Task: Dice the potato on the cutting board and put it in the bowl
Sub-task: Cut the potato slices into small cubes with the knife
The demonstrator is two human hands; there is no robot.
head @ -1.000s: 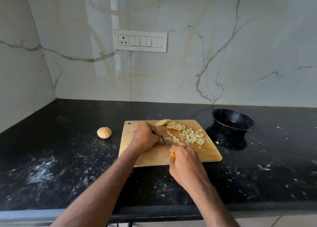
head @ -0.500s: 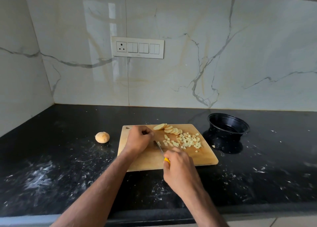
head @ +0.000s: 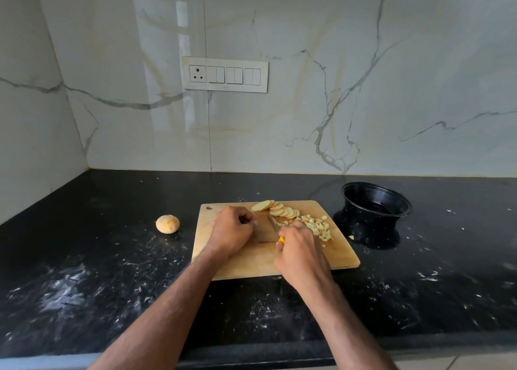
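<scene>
Since before, right grip (head: 300, 253) clutching the knife (head: 272, 225) shifted right, blade pointing away; left grip (head: 233, 231) curled

A: What colours do you see?

B: The bench (head: 112, 271) is black, flecked and streaked with white. The wall (head: 363, 90) is pale marble with grey and yellowish veins, and the switch plate (head: 225, 74) on it is white.

A: And the smaller things?

B: The cutting board (head: 246, 266) is light tan wood. The potato slices (head: 277, 209) and the diced pieces (head: 319, 225) are pale yellow. The bowl (head: 376, 204) is glossy black, the knife handle (head: 281, 240) yellow, and the round potato piece (head: 167, 224) tan-beige.
</scene>
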